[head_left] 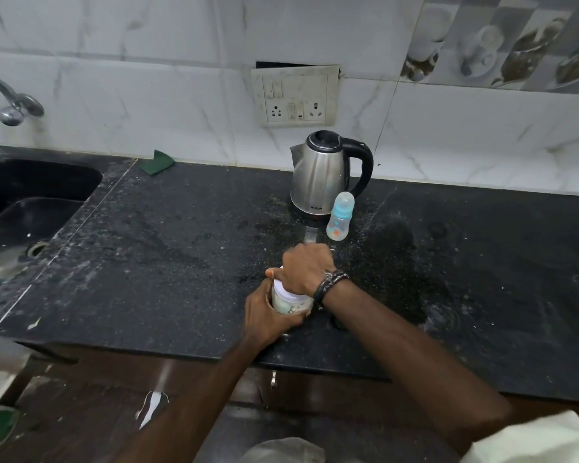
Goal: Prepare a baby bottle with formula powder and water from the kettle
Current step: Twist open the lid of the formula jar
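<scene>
Currently the speckled black stone tabletop carries everything, largest first: the stainless steel electric kettle with black handle and lid stands at the back near the wall, lid down. Just beside its base, in front and to the right, stands the small clear baby bottle with pale blue collar and cap, upright and capped. Near the front edge sits the small white formula jar. The left hand is wrapped tight round the jar body; the right hand is clamped down over its white lid, fingers curled. Likely step: unscrewing the lid. To do it well: keep the jar planted flat, left hand stops rotation, right turns only the lid, lift straight off so no powder spills. Bottle cap not yet off.
</scene>
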A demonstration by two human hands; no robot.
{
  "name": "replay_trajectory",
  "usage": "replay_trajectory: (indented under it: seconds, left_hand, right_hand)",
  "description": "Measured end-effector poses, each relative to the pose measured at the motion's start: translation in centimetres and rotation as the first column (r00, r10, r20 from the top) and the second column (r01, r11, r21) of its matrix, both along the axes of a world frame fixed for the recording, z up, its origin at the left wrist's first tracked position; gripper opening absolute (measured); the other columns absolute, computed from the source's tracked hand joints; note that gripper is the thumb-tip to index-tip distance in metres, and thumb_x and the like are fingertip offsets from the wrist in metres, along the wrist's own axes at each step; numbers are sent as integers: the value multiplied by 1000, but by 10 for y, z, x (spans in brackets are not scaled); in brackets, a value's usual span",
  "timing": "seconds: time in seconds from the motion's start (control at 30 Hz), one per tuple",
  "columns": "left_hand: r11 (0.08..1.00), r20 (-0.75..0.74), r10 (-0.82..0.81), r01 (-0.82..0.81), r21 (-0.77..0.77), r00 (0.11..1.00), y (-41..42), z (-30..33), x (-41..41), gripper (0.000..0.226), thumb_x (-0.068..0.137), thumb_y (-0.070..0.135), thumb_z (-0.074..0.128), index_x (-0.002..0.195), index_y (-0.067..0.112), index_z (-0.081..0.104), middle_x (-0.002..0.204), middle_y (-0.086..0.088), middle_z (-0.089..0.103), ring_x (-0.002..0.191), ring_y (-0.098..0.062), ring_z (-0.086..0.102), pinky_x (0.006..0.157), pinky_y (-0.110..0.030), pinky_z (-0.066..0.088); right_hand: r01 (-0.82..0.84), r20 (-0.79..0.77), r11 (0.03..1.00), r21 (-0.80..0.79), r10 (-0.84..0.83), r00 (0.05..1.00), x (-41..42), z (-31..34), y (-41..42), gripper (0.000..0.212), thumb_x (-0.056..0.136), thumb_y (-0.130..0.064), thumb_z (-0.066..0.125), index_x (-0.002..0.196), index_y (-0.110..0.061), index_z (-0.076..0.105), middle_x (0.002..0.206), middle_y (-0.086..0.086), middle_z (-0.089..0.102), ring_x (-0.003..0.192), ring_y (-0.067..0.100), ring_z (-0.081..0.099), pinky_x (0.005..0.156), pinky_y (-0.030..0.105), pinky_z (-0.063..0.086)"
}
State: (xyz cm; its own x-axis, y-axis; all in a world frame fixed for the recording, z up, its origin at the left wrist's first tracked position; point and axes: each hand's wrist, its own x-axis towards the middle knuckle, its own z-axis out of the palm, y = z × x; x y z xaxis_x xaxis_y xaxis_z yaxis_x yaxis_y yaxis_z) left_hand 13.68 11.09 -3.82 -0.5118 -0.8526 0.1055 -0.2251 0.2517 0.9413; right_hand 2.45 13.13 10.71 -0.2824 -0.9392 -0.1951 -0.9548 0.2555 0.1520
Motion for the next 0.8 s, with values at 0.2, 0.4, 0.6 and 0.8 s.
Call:
replay_trajectory:
  seconds: [0.2, 0.4, 0.6, 0.8]
  left_hand:
    - [1000, -11, 1, -1, 0, 1000, 2, 2, 0, 68, 54, 29, 99, 111, 32, 62, 102, 10, 75, 93, -3, 71, 82, -26, 58]
    - [1000, 8, 9, -9, 27, 1000, -2, -5, 1, 84, 51, 32, 100, 125, 25, 61, 111, 9, 73, 99, -3, 70, 83, -26, 59]
    - [1000, 44, 6, -7, 27, 999, -2, -7, 2, 61, 53, 31, 97, 105, 21, 66, 94, 5, 75, 87, -4, 72, 74, -39, 61]
    - [1000, -18, -4, 4, 28, 1000, 2, 2, 1, 75, 52, 29, 98, 118, 29, 61, 104, 16, 74, 97, 2, 69, 81, -18, 55]
  right_hand:
    - [-19, 57, 997, 69, 15, 998, 3, -9, 0, 60, 99, -58, 36, 115, -9, 67, 120, 14, 66, 110, 33, 63, 83, 38, 50]
    - [-179, 224, 975, 135, 146, 964, -6, -3, 2, 48, 83, -34, 69, 128, -20, 59, 123, 13, 52, 109, 35, 58, 79, 40, 49]
    - [-289, 472, 957, -2, 256, 844, -5, -10, -5, 41, 71, -45, 65, 69, -4, 68, 94, 22, 66, 104, 44, 60, 78, 51, 56]
    - [35, -13, 997, -69, -36, 999, 3, -7, -4, 75, 92, -72, 29, 114, -10, 63, 111, 14, 65, 98, 32, 65, 75, 38, 53]
